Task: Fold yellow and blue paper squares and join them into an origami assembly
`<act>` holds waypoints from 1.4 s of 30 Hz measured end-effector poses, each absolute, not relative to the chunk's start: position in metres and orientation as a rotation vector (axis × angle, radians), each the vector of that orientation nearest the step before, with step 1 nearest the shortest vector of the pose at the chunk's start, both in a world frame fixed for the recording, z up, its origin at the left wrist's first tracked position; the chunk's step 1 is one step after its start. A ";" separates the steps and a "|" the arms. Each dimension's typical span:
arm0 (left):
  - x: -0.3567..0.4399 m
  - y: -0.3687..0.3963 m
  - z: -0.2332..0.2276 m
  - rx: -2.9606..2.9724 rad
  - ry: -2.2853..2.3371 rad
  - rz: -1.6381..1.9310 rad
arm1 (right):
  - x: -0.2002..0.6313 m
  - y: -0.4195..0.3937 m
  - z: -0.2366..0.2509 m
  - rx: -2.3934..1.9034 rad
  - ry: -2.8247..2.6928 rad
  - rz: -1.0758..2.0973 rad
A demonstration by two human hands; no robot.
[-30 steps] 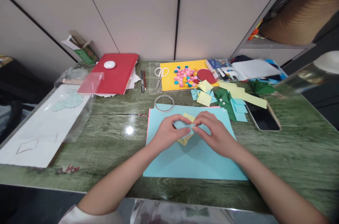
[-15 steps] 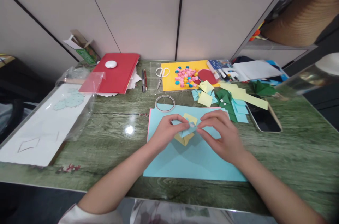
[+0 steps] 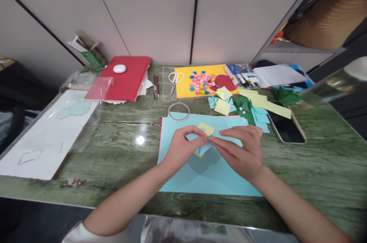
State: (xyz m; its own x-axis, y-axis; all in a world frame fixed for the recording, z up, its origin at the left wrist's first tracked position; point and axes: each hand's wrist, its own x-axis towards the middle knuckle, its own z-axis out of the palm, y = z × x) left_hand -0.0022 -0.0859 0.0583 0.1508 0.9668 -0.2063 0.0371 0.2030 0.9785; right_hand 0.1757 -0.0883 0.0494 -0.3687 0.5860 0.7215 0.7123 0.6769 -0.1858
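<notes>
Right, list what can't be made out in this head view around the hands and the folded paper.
1. Folded paper piece: its shape is mostly hidden by the left hand and right hand pinching it.
2. Light blue sheet: the part beneath the hands is covered.
3. Phone: its far end is hidden under yellow paper strips.
4. Small coloured pieces on the yellow sheet: too small to identify.
5. Elbows: cut off by the bottom edge.

Light blue sheet (image 3: 206,174), yellow-and-blue folded paper (image 3: 204,144), green marbled table (image 3: 315,166), red folder (image 3: 126,78)
</notes>
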 end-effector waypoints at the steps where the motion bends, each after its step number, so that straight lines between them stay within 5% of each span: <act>1: -0.002 -0.086 0.059 1.141 1.200 0.939 | 0.175 -0.088 0.050 -0.989 -2.086 -0.211; 22: -0.002 -0.087 0.059 1.012 1.186 1.048 | 0.167 -0.088 0.048 -0.950 -1.998 0.097; 32: -0.002 -0.080 0.054 0.891 1.075 0.939 | 0.167 -0.082 0.046 -1.169 -1.604 1.004; 42: 0.000 -0.079 0.047 1.139 1.123 0.984 | 0.168 -0.081 0.046 -1.157 -1.765 0.797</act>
